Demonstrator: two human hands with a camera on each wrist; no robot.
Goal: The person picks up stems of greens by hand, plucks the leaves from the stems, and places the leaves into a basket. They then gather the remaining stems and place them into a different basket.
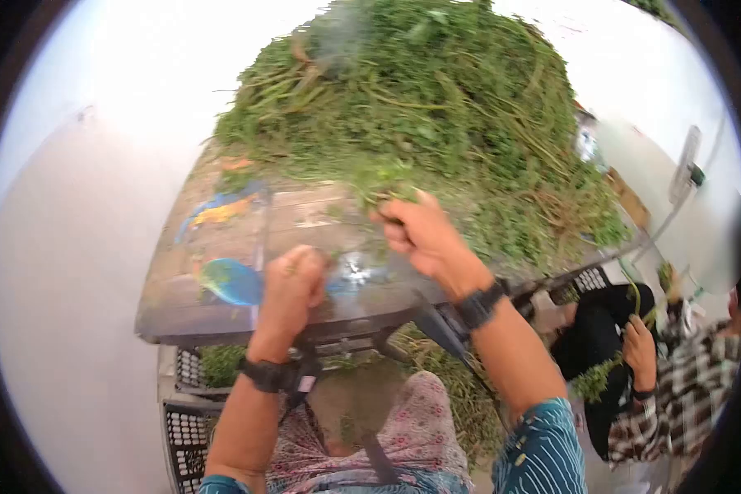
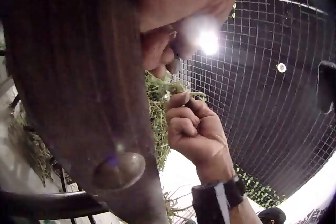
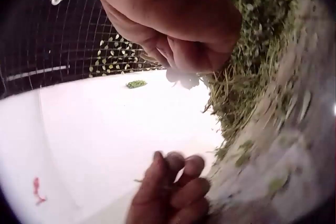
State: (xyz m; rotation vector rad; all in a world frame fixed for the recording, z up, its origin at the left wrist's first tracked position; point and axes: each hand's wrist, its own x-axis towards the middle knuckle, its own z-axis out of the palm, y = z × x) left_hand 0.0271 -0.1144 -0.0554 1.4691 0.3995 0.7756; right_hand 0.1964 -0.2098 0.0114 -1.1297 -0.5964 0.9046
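In the head view my right hand (image 1: 424, 235) is raised over the table with curled fingers and pinches a leafy green sprig (image 1: 384, 183), blurred by motion. The left wrist view shows the sprig's stem ends (image 2: 181, 88) between that thumb and fingers. My left hand (image 1: 292, 284) is lower and to the left, close over the table's near part, with fingers curled in. In the right wrist view a thin stem piece (image 3: 138, 181) sticks out beside the left thumb. Beyond both hands lies a big heap of leafy green stems (image 1: 403, 99).
The worn table (image 1: 296, 317) bears a blue oval patch (image 1: 232, 281) at left. Black crates (image 1: 185, 436) with greens stand below. At right another person's hand (image 1: 638, 350) holds a stem. Loose stems (image 1: 461, 395) lie on the floor beneath the table.
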